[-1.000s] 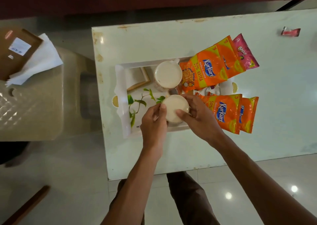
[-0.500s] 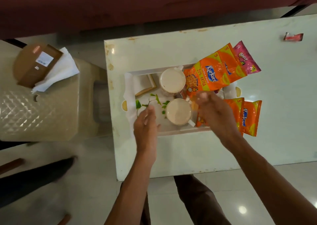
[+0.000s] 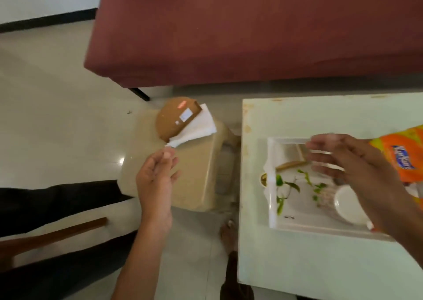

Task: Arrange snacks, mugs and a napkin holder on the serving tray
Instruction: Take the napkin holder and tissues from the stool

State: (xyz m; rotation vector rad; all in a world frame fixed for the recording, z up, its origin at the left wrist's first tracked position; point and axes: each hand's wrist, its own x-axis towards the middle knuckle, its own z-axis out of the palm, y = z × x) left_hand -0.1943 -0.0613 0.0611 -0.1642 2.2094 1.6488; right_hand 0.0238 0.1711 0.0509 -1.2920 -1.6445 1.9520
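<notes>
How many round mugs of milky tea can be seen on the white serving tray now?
1: a round mug of milky tea stands near the white serving tray's front edge, partly behind the right hand. That hand may hide another.

Soft, even indoor light, glare spots on the glossy floor [image 3: 120, 161], with motion blur (worst on the right hand [image 3: 357, 173]).

My napkin holder [image 3: 176, 118] lies on the stool [image 3: 196, 173], left of the table [image 3: 309, 260] bearing the tray [image 3: 272, 199]
</notes>
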